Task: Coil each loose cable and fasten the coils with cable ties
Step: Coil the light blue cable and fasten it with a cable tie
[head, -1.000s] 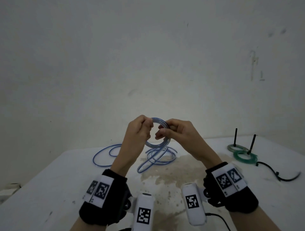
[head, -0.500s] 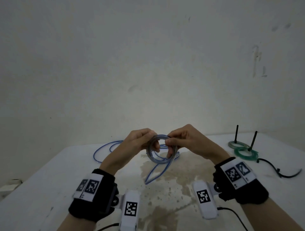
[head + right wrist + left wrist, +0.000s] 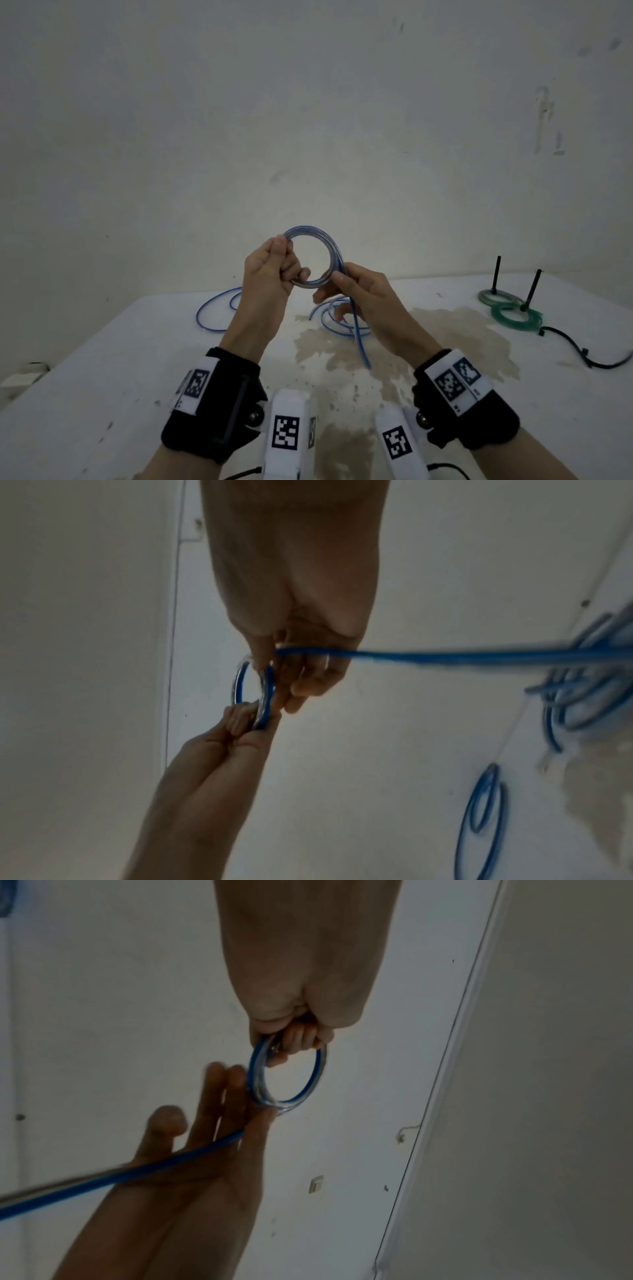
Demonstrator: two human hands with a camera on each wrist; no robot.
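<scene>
One blue cable [image 3: 313, 255] part-coiled in a ring held above the table [image 3: 102, 370], left hand [image 3: 270, 274] gripped the ring, right hand [image 3: 363, 301] pinched its trailing strand, two green tied coils [image 3: 513, 313] lay at right, one black cable tie [image 3: 579, 349] beside them.

You are holding a blue cable [image 3: 317, 255] streaked with clear sheen. Green coils [image 3: 516, 317] with black cable ties [image 3: 531, 289] are sitting on the white, brown-stained table [image 3: 445, 342]. Black wristbands [image 3: 209, 404] are showing black-and-white square markers.
</scene>
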